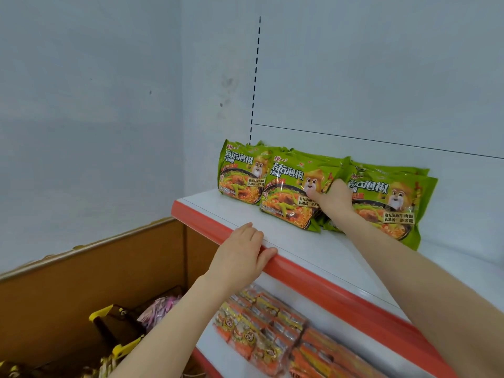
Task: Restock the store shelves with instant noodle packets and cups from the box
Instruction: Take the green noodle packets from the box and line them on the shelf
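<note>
Three rows of green instant noodle packets stand leaning on the white top shelf (313, 249): a left row (240, 173), a middle row (289, 192) and a right row (390, 203). My right hand (334, 199) holds the right edge of the middle row's front packet, thumb on its face and fingers tucked behind, between the middle and right rows. My left hand (241, 255) rests on the shelf's red front edge (341, 298), fingers lying over it and holding nothing.
The lower shelf holds rows of orange and yellow noodle packets (261, 328). A brown cardboard box (95, 271) stands at the lower left with dark, yellow and pink packets (161, 309) inside. Pale walls stand behind, and the shelf's back panel carries a slotted upright (255, 80).
</note>
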`<state>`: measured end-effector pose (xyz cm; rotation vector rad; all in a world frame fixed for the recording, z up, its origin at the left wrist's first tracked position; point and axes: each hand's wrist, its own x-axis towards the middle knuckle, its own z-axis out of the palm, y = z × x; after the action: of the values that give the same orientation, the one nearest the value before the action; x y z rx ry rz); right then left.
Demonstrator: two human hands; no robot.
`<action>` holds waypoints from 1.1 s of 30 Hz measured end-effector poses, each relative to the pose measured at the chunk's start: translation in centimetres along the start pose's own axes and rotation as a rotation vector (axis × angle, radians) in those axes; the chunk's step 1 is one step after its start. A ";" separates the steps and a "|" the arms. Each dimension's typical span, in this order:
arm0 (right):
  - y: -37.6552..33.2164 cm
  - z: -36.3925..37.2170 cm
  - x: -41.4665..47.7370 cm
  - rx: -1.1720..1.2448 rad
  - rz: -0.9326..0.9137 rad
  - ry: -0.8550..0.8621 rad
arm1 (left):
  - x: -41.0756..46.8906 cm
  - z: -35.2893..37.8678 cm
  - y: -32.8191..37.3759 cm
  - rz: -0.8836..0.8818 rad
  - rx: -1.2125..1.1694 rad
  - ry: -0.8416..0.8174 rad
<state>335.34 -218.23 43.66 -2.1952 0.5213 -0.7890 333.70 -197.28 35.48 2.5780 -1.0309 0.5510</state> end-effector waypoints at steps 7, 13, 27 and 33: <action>-0.3 -1.2 -0.1 0.075 0.036 -0.032 | -0.1 -0.2 0.1 0.006 -0.001 0.005; -0.9 -2.4 0.0 0.075 0.040 0.001 | -0.1 -0.2 0.1 0.027 -0.002 0.010; -7.9 -0.5 -7.7 -0.118 -0.548 -0.072 | -3.4 -0.9 -0.2 0.165 0.069 0.378; -10.4 8.6 -12.5 -0.012 -0.683 -0.348 | -10.1 0.9 -4.3 -0.019 0.087 0.240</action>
<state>333.30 -199.99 42.12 -2.4674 -0.4241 -0.7033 330.23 -188.71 29.40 2.5138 -0.9186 0.8927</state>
